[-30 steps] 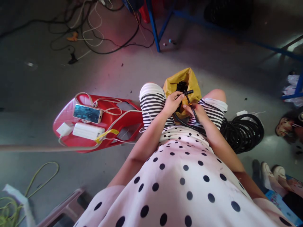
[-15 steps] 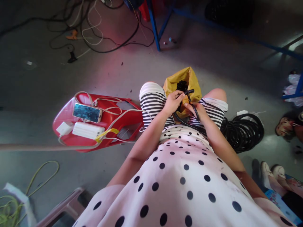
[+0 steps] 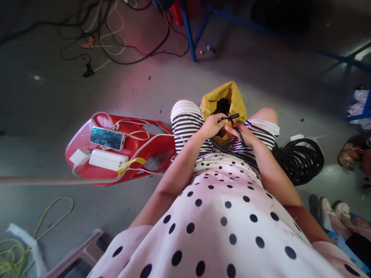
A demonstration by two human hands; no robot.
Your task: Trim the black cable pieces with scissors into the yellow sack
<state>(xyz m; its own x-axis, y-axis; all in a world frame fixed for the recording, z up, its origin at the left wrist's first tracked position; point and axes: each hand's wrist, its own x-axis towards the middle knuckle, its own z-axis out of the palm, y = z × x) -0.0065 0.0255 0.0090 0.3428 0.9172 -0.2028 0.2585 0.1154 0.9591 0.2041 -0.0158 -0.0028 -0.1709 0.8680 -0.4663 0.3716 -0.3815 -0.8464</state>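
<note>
I sit with a yellow bag (image 3: 238,101) standing open between my knees, dark pieces inside it. My left hand (image 3: 211,126) is closed on a short black ribbed tube piece (image 3: 230,117) held over the bag's mouth. My right hand (image 3: 242,134) is closed on a black cable (image 3: 239,135) whose end meets that piece. The cable runs down across my lap toward a big black coil (image 3: 301,160) on the floor at my right.
A red plastic stool (image 3: 136,148) at my left carries a phone (image 3: 106,138), a white power bank (image 3: 108,160) and white cords. Loose wires lie on the far floor near blue frame legs (image 3: 189,34). Another person's feet (image 3: 333,214) show at lower right.
The ribbed piece has tilted and shifted slightly lower over the bag; both hands have drawn a little closer together. Nothing else has moved.
</note>
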